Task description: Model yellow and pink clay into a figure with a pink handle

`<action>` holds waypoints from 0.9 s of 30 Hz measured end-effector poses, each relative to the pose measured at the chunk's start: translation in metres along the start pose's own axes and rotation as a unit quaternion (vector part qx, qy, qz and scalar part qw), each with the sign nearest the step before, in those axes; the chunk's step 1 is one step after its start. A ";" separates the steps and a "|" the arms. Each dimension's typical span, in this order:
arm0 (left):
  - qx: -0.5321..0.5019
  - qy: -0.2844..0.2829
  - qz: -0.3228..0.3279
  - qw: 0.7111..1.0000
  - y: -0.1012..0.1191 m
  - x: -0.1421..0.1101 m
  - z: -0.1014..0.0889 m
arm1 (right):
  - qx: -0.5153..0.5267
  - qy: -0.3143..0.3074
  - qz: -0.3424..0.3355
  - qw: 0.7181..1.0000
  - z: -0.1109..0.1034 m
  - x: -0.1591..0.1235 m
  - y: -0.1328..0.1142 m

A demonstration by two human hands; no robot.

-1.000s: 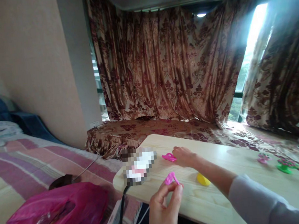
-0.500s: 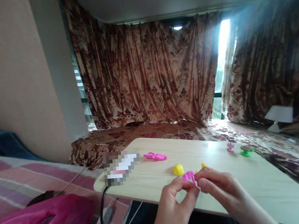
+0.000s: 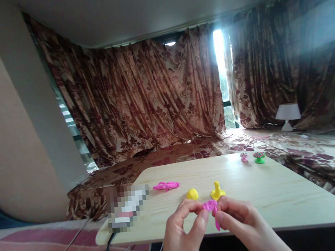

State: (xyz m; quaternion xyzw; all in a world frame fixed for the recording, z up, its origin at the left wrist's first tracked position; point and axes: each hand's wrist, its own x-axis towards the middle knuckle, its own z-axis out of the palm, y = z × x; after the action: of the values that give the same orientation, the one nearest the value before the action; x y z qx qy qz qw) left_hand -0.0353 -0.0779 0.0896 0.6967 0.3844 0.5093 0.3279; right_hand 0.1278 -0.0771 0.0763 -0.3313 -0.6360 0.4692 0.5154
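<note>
Between my two hands, above the table's near edge, is a piece of pink modelling clay (image 3: pixel 210 205) with a thin strip hanging down. My left hand (image 3: pixel 187 224) pinches its left side between thumb and fingers. On the right side, my right hand (image 3: pixel 240 218) grips it near the hanging strip. Just beyond my fingers a yellow clay ball (image 3: pixel 192 194) rests on the table. To its right stands a yellow clay piece (image 3: pixel 217 191) with a wide base and an upright stem, its lower edge close behind my right fingertips.
A pink clay lump (image 3: pixel 166 186) lies left on the light wooden table (image 3: pixel 277 194). Small pink (image 3: pixel 244 157) and green (image 3: pixel 259 157) mushroom-like figures stand at the far right edge. A blurred-out device (image 3: pixel 129 209) with a black cable sits at the left. A white lamp (image 3: pixel 287 114) stands behind.
The view has turned right and tilted. My right hand has lowered a little, uncovering the yellow stemmed piece. The pink clay's strip now hangs visibly below my fingers.
</note>
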 end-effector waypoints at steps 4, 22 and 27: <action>-0.029 -0.013 -0.010 0.999 0.003 0.000 0.003 | -0.028 -0.002 -0.007 1.000 0.001 -0.004 -0.001; -0.046 0.017 0.004 0.999 0.008 -0.001 0.007 | -0.055 0.037 -0.011 0.998 0.002 -0.005 0.003; -0.033 0.003 -0.023 0.999 0.002 -0.003 0.006 | -0.051 0.029 -0.009 0.998 0.001 -0.006 0.005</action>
State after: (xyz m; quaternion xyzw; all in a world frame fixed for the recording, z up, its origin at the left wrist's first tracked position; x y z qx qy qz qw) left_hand -0.0297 -0.0819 0.0887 0.6749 0.3840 0.5164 0.3611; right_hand 0.1275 -0.0808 0.0697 -0.3651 -0.6470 0.4217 0.5199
